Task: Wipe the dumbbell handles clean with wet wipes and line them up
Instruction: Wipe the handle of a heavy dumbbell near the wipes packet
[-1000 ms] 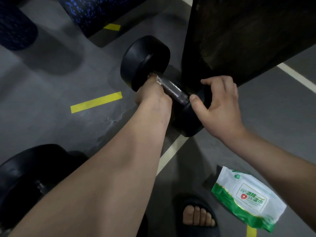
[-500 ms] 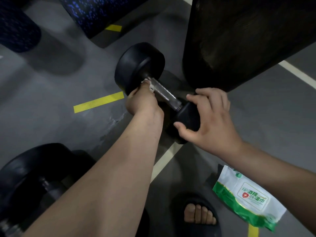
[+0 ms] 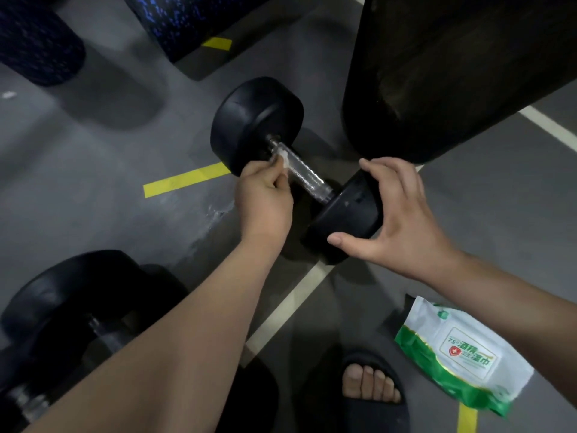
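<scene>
Grey painted floor (image 3: 93, 182) fills the view, marked with a short yellow tape strip (image 3: 184, 179) and a white line (image 3: 290, 304) that runs diagonally under the arms. On it lies the dumbbell (image 3: 259, 120), its two black heads joined by a chrome handle (image 3: 307, 176), set on a slant with one head farther away and the other nearer the person. The left hand (image 3: 265, 198) reaches in from below and pinches a small wad of white wet wipe (image 3: 282, 157) in its clenched fingers (image 3: 274, 170), pressing it against the handle just beside the far head. The right hand (image 3: 406, 220) spans the near head (image 3: 346, 220) – its fingers (image 3: 384, 170) arch over the top edge and the thumb curls against the lower edge, grasping that head. A white and green packet of wipes (image 3: 462, 354) lies on the floor under the right forearm, near a bare foot in a black slipper (image 3: 374, 414). At the lower left a second dumbbell (image 3: 71, 295) rests on the floor, partly hidden by the left forearm and well apart from the first. A big dark cylinder (image 3: 452, 73) stands at the upper right, just behind the right hand, and two dark rolls speckled with blue – one (image 3: 187, 20) at the top, another (image 3: 37, 42) in the upper left corner – lie beyond the dumbbell.
</scene>
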A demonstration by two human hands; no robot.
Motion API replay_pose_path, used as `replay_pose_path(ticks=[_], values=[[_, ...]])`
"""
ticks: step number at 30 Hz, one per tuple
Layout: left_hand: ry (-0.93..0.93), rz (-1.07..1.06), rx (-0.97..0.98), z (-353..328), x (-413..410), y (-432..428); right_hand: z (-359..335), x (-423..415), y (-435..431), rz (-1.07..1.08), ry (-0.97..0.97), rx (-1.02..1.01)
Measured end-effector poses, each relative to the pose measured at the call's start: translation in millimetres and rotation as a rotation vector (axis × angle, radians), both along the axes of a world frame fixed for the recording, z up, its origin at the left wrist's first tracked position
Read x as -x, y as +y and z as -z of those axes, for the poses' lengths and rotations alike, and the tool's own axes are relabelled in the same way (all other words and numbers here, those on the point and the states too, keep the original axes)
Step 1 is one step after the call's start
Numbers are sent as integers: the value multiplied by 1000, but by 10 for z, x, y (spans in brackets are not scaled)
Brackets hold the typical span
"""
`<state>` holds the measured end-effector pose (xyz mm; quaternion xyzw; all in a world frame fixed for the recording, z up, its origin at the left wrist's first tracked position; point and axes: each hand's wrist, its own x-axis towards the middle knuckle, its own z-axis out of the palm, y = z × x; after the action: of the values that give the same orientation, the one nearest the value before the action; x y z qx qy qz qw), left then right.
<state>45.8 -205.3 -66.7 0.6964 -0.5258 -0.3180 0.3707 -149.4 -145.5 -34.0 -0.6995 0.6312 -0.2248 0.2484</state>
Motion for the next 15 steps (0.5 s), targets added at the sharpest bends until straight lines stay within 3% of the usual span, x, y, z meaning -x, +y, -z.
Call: replay_pose_path(ticks=[5, 11, 15], values=[[-83, 408, 79, 33, -5, 189, 22, 43, -40, -5, -30, -2], [-202, 226, 163, -97, -88, -187, 27, 66, -73, -51, -43, -22], [-207, 497, 190, -88, -65, -125, 44, 103, -127, -86, -32, -11]])
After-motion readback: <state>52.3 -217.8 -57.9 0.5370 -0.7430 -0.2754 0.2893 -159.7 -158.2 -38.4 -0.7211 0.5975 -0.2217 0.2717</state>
